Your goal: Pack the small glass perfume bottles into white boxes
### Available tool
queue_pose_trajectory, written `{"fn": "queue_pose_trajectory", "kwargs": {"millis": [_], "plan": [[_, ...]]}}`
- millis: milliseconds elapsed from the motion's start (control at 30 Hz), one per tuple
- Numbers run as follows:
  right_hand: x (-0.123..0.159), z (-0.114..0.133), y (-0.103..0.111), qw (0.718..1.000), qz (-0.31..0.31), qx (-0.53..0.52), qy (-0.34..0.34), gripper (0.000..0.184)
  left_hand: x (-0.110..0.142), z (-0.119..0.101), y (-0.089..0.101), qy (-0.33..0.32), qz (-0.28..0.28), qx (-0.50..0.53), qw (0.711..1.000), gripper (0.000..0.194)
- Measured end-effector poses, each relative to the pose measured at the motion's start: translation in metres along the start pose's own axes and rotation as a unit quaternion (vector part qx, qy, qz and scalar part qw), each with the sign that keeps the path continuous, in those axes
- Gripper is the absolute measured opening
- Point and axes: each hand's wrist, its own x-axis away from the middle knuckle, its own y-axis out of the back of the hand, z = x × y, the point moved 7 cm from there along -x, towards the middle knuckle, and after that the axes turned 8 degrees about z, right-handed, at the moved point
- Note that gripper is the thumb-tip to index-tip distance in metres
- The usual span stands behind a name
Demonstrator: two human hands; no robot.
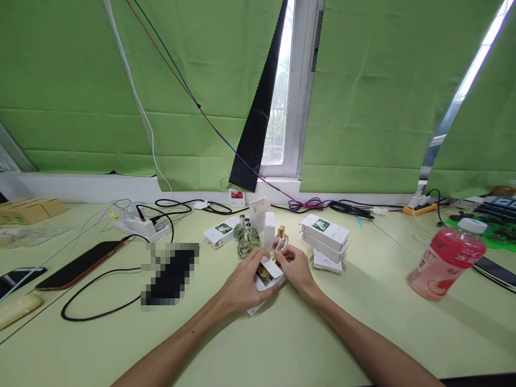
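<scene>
My left hand (245,282) is wrapped round a small white box (269,275) with a dark floral picture on its face. My right hand (297,269) has its fingers pinched together at the box's far right end; exactly what the fingertips grip is partly hidden. Just behind them stands a clear perfume bottle (280,239) with a gold cap. Several greenish glass perfume bottles (247,243) with silvery caps are grouped beyond my left hand. Under the held box, a white corner (255,309) of something flat shows on the table.
White boxes (325,234) are stacked on the right, another white box (221,231) lies left. Upright white cartons (270,231) stand behind. A pink drink bottle (445,260) is far right. Phones (83,264), cables and a power strip (143,228) occupy the left of the table (258,355).
</scene>
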Motion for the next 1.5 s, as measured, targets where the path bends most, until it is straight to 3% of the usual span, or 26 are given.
{"fn": "queue_pose_trajectory", "kwargs": {"millis": [533,1167,1500], "plan": [[-0.0005,0.0044,0.005,1.0,-0.027,0.001,0.004,0.035,-0.0011,0.0049,-0.0031,0.035,-0.055,-0.018,0.998,0.041],[-0.0009,-0.0014,-0.0026,0.999,0.031,-0.013,0.016,0.032,0.0003,0.0005,0.0008,-0.012,-0.002,0.003,1.0,0.049],[-0.0011,0.003,-0.0019,0.999,0.038,0.012,0.014,0.038,0.0003,-0.0004,0.0014,-0.003,-0.019,-0.005,1.0,0.047]]}}
